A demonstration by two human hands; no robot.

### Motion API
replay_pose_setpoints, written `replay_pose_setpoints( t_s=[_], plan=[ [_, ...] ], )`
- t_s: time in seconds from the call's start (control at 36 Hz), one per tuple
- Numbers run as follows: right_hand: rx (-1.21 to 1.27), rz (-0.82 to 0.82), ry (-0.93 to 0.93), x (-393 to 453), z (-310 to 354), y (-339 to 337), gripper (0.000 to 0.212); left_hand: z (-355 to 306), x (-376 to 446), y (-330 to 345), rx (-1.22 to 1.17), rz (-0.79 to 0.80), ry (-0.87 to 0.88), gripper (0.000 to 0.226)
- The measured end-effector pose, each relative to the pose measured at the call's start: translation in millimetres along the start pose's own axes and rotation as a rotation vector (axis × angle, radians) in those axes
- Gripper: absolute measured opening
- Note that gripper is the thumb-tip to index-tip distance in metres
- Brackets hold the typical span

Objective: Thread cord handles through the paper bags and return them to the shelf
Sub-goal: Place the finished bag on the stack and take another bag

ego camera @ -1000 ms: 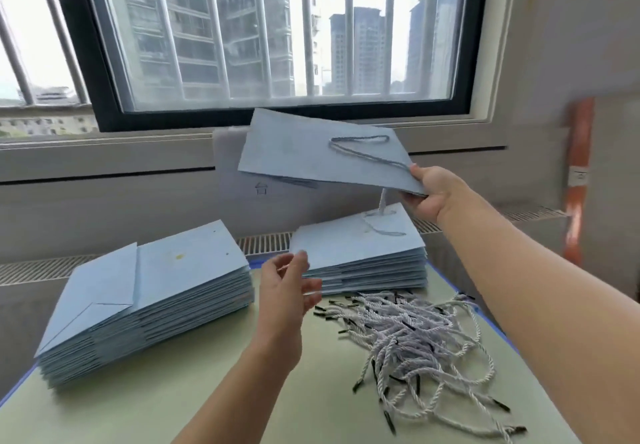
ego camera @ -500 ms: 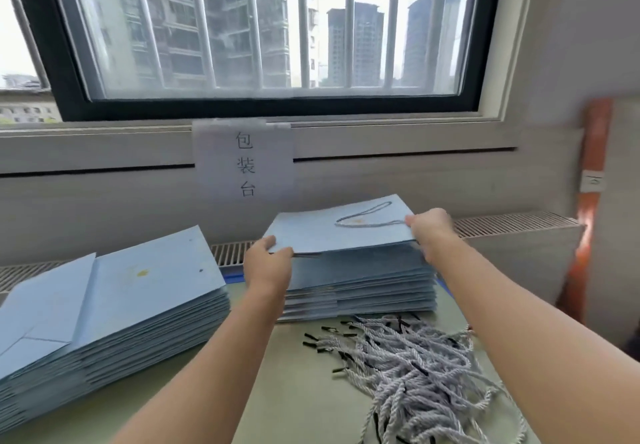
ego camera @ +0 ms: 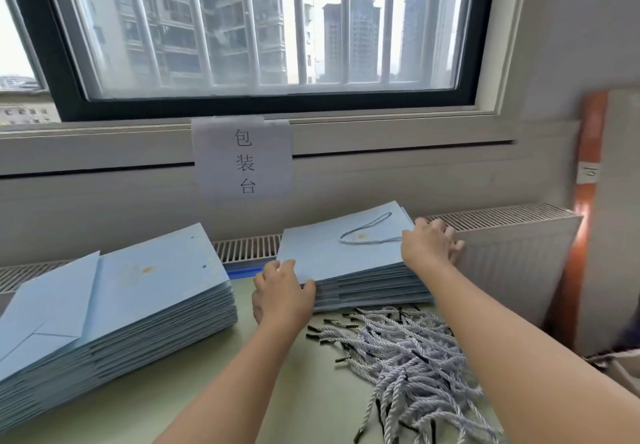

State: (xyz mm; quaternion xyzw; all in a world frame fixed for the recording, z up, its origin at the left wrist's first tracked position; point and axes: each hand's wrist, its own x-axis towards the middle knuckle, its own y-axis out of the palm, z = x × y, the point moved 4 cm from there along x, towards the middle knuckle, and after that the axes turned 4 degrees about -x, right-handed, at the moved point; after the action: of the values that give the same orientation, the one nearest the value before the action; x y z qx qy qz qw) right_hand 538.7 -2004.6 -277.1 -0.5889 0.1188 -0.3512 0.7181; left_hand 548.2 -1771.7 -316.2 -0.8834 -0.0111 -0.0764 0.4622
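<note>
A light blue paper bag (ego camera: 332, 253) with a cord handle (ego camera: 367, 234) threaded through it lies on top of the right stack of bags (ego camera: 377, 293). My left hand (ego camera: 282, 293) holds the top bag's near-left corner with bent fingers; the fingertips are hidden. At the stack's right edge my right hand (ego camera: 429, 246) presses down with spread, straight fingers. A taller stack of blue bags without handles (ego camera: 131, 305) stands on the left. Loose white cords with black tips (ego camera: 408, 357) lie in a heap just in front of the right stack.
Everything sits on a pale green table (ego camera: 277, 391) under a barred window (ego camera: 263, 27). A paper sign (ego camera: 242, 159) hangs on the wall behind. A white radiator (ego camera: 512, 253) and an orange upright (ego camera: 585, 201) stand to the right.
The bag that my right hand held up in the air has come down onto the right stack. Both hands now sit at its edges, and my view has moved closer.
</note>
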Motion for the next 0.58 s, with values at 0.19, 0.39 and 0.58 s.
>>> replay_pose_setpoints(
  t_s=[0.19,0.39,0.58],
  plan=[
    [-0.123,-0.15,-0.206,-26.4,32.0,-30.3,0.035,17.1,-35.1,-58.9,0.06,-0.468,0.432,0.056],
    [-0.055,-0.084,-0.419,-80.6,77.6,-23.3,0.039,99.3,-45.7,-110.0,0.612,-0.217,-0.022,0.087],
    [0.383,0.166,-0.524,-137.6,107.9,-4.2,0.041,113.4,-79.7,-128.0,0.559,-0.362,0.158,0.028]
  ],
)
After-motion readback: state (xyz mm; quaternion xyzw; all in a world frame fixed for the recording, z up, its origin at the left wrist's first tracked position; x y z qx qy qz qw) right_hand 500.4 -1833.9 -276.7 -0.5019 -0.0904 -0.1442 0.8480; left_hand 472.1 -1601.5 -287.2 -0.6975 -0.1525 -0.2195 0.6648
